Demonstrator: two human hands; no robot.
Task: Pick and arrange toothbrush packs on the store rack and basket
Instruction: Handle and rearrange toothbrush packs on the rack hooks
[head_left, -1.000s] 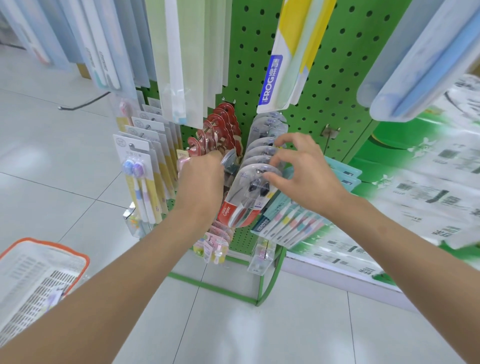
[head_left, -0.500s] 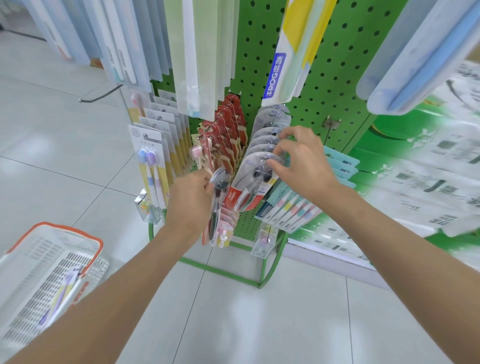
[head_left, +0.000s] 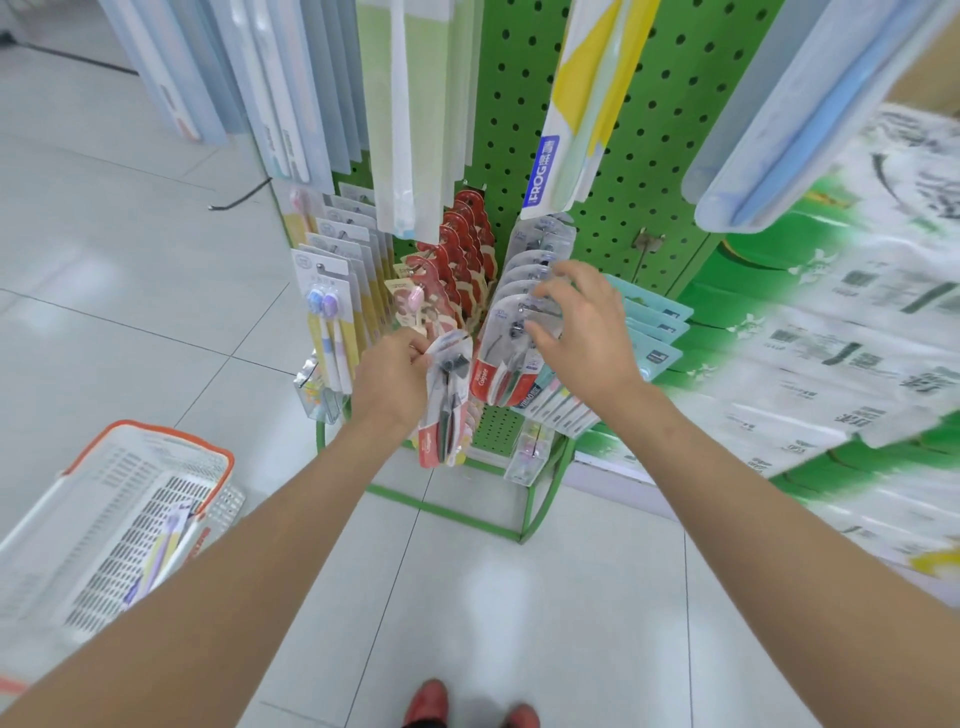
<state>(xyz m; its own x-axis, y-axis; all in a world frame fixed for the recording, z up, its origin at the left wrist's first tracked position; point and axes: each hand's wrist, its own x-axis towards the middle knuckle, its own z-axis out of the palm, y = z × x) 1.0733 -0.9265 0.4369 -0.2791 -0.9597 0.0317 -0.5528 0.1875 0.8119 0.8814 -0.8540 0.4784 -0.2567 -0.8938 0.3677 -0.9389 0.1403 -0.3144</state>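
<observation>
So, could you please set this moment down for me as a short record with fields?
Left: left hand pinches a toothbrush pack by its top, off the hooks
Right: right hand open, fingers spread at the front hanging pack; contact unclear
Rack: green pegboard rack, several rows of packs hanging
Basket: white basket with orange rim, lower left, holding a purple and yellow pack
</observation>
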